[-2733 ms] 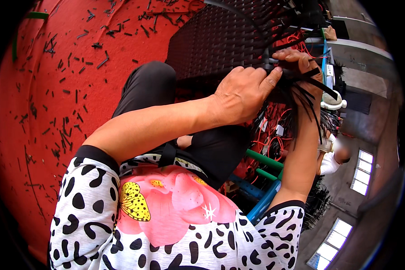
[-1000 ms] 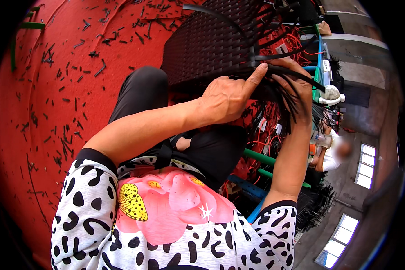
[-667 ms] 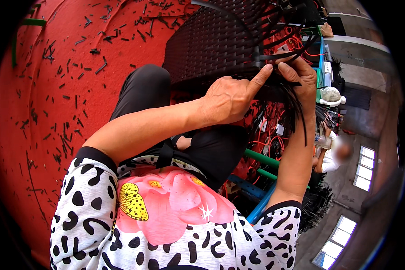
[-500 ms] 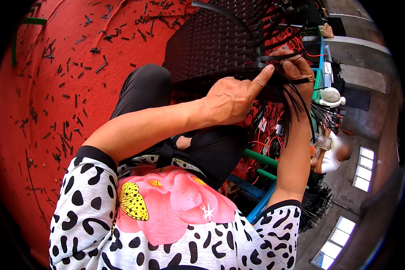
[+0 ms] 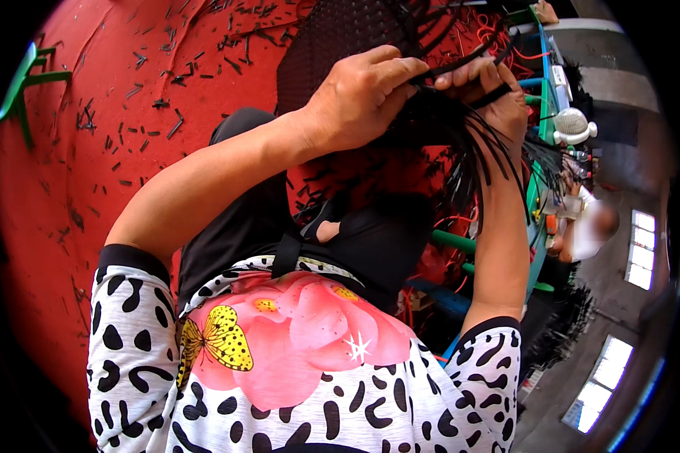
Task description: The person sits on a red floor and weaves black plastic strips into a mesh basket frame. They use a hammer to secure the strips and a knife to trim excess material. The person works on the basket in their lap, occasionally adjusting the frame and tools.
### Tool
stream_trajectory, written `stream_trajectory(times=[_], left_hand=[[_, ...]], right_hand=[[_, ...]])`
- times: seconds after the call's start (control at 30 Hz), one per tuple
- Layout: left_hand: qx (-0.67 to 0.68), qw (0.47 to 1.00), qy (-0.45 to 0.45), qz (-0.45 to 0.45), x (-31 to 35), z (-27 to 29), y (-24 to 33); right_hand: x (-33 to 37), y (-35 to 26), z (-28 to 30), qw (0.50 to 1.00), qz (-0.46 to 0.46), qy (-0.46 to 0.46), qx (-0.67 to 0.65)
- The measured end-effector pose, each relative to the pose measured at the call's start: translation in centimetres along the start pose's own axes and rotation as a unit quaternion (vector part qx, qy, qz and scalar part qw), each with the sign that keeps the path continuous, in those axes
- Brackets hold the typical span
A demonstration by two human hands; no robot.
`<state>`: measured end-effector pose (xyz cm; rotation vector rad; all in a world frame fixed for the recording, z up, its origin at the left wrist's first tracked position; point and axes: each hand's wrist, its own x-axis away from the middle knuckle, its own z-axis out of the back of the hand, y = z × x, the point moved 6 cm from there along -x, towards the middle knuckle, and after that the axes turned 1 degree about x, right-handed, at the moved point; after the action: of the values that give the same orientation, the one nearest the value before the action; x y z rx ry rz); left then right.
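A dark brown woven wicker panel (image 5: 340,34) stands at the top middle, with loose flat strips sticking out along its right edge. My left hand (image 5: 359,98) is closed at that edge, thumb and fingers pinched on a dark strip; its exact grip is partly hidden. Facing it, my right hand (image 5: 499,102) is closed around a dark plastic strip (image 5: 472,57) that runs between the two hands. More loose strips (image 5: 483,143) hang in a bundle below my right hand, across the forearm.
Short black offcuts (image 5: 175,124) litter the red floor (image 5: 113,181). A green stool (image 5: 34,83) stands far left. On the right are a green and blue frame (image 5: 538,181), a white fan (image 5: 574,126), red cords and a seated person (image 5: 585,226).
My left hand has gone from an outstretched index finger at the panel's corner to a pinch on a strip, slightly higher and to the left. The whole view has shifted a little.
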<state>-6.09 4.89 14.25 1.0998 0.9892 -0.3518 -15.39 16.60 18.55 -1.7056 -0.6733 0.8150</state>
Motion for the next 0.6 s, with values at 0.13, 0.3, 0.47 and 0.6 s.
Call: stream_trajectory(times=[0.13,0.3,0.47,0.6], left_hand=[[-0.003,0.999,-0.040,0.017,-0.6,-0.3,0.5],[-0.040,0.981,-0.163,0.094,-1.8,-0.4,2.1],[-0.073,0.963,-0.224,0.134,-2.7,-1.3,2.4],[-0.045,0.914,-0.276,0.296,-2.2,-1.5,1.7]], right_hand=[[-0.1,0.0,-0.5,0.999,0.019,0.015,-0.020],[0.9,0.3,0.2,0.995,0.051,-0.082,0.008],[2.1,1.0,0.5,1.000,0.025,0.001,0.011],[3.2,0.9,-0.2,0.998,0.051,0.012,0.022]])
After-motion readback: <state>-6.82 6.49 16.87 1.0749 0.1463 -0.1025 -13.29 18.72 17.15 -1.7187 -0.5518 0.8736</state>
